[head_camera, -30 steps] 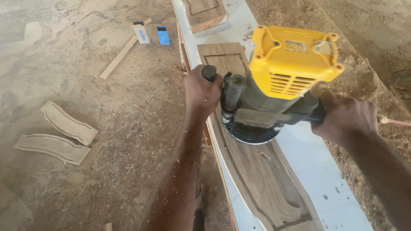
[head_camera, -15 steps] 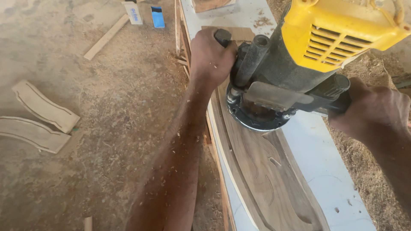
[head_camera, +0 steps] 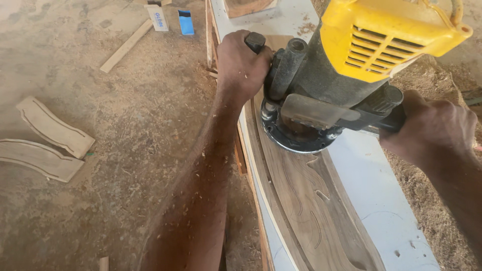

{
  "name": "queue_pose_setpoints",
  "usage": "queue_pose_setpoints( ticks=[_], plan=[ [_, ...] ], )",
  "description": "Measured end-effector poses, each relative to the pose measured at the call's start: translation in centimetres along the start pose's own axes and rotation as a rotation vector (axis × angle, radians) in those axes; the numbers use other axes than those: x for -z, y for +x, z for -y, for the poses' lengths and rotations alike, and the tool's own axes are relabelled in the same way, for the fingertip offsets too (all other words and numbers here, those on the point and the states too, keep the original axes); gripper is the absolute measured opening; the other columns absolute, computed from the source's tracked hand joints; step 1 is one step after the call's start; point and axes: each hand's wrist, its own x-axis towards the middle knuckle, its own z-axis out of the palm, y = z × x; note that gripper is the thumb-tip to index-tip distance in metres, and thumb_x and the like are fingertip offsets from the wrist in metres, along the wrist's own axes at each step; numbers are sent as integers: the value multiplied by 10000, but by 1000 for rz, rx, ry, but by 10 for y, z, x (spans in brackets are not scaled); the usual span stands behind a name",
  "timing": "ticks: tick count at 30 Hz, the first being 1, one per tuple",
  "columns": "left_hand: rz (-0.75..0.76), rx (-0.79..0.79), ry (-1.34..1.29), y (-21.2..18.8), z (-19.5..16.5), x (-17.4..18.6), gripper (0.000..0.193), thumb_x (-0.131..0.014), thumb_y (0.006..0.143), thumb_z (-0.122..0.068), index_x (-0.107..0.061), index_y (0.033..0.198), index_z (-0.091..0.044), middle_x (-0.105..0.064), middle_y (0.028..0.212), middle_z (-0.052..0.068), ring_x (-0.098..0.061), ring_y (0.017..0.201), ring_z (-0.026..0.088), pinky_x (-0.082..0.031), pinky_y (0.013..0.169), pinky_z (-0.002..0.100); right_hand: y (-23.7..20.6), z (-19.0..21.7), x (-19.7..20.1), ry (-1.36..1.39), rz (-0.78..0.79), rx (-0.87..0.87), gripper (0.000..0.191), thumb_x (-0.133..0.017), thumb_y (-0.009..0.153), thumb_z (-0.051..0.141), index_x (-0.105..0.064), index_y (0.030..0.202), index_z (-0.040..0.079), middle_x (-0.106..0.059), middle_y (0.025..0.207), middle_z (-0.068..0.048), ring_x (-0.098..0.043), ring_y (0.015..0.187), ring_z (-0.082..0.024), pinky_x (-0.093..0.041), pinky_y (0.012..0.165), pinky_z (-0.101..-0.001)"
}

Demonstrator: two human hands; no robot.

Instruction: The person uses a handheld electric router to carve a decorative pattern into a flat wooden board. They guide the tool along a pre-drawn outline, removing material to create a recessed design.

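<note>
On the white worktop [head_camera: 371, 200], the yellow router [head_camera: 346, 75] is gripped by both handles, left hand [head_camera: 243, 62] and right hand [head_camera: 432, 130] clamped; its base should be kept flat on the carved wooden panel [head_camera: 311, 216].

Router [head_camera: 351, 75]: glossy yellow plastic cap, matt dark body. Carved board [head_camera: 311, 211]: smooth brown wood. Bench [head_camera: 371, 190]: matt white.

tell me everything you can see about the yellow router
The router has a ribbed yellow plastic top with vent slots, a dark grey motor body, two plunge columns and a round black base ringed in metal. It stands tilted slightly, base flat on the curved dark wood panel with carved grooves, which lies on a white bench. The left hand grips its left handle, the right hand its right one. The bit is hidden.
</note>
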Motion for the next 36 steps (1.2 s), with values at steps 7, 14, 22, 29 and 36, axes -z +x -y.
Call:
queue_pose_setpoints(
  ticks=[7, 14, 22, 29, 36],
  plan=[
    [-23, -26, 27, 3, 3, -1, 171, -707, 794, -127, -646, 751, 27, -702, 694, 168, -699, 647, 290, -545, 660, 416, 6, 1, 5, -17, -6, 29, 239, -682, 891, 331, -621, 875, 101, -566, 576, -2, -537, 402, -121, -439, 397, -290],
    [-44, -73, 21, 2, 6, -4, 133, -707, 775, -109, -662, 741, 12, -693, 667, 146, -680, 612, 250, -542, 638, 407, 9, 1, 0, 55, 15, 3, 262, -721, 875, 327, -628, 911, 84, -565, 598, -34, -544, 410, -143, -453, 401, -318],
    [-36, -30, -3, 3, 5, -3, 127, -689, 777, -89, -640, 714, 9, -687, 634, 104, -678, 594, 210, -547, 620, 386, 16, 3, 2, -6, 60, 3, 248, -724, 893, 333, -646, 977, 113, -631, 626, -6, -596, 453, -125, -498, 440, -301],
    [-76, -90, 10, 6, 12, -4, 117, -685, 772, -84, -643, 714, 8, -666, 619, 97, -651, 573, 205, -527, 606, 385, 25, 9, 7, 10, 184, -68, 316, -755, 848, 355, -651, 1067, 153, -629, 727, -22, -643, 557, -160, -514, 612, -381],
    [-78, -77, 6, 8, 16, -6, 135, -679, 777, -84, -626, 697, 12, -646, 604, 101, -636, 565, 209, -518, 590, 395, 32, 13, 13, -9, 254, -93, 381, -765, 830, 394, -643, 1110, 165, -641, 729, -26, -666, 609, -184, -515, 717, -421]
  ],
)
